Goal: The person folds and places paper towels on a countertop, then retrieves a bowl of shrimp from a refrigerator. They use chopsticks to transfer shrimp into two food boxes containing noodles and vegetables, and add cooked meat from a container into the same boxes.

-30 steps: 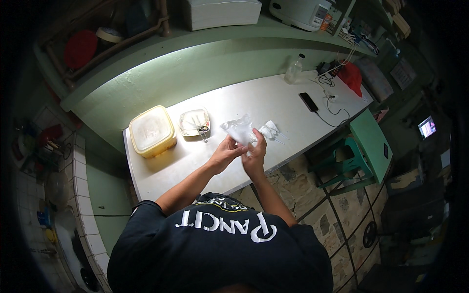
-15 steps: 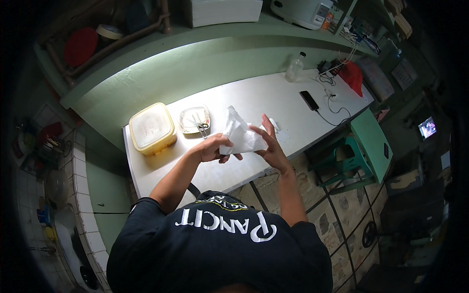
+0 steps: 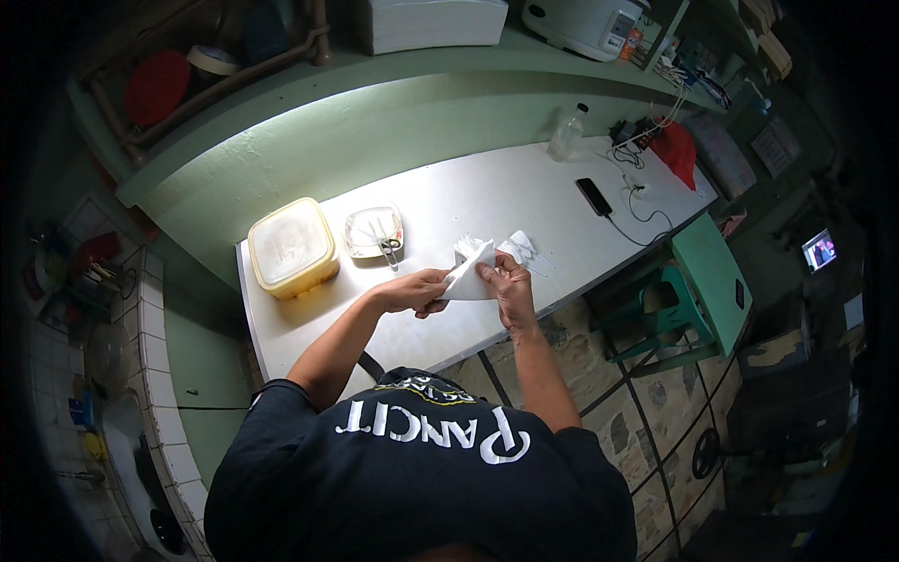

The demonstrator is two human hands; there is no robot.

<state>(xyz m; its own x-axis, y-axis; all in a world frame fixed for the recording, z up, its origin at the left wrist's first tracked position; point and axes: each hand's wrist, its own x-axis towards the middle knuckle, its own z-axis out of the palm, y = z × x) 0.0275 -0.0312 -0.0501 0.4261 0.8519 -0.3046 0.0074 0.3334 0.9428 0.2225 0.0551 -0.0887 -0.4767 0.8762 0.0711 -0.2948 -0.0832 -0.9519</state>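
Landmark: the dish [image 3: 352, 234], pale, squarish, with a patterned rim, set on the white desk [image 3: 426, 197].

Tissue [image 3: 465, 283]: white, folded over on itself, to the right of the dish and nearer the person. Held up in both hands; whether its lower edge meets the desk, cannot tell.

Left hand [image 3: 419, 291]: right of the dish and on its near side, fingers grasping the left end of the tissue. Some fingertips hidden under the fold.

Right hand [image 3: 510, 286]: farther right of the dish than the left hand. Thumb lies over the tissue's right side, fingers curled behind; a pinch grip.

Bundles [image 3: 521, 247]: white, thin pale stems showing, well right of the dish, just beyond the right hand. Exact count unclear, as they overlap.

In the dish: slim pale pieces, plus a metal utensil [image 3: 390, 253] jutting over the near rim, kind hard to make out.

Tub [image 3: 293, 245]: yellow, lidded, near the dish on its left.

Far right of the dish, toward the back: clear bottle [image 3: 565, 139], dark cap, upright; black phone [image 3: 592, 197], lying flat, cable [image 3: 626, 234] attached.
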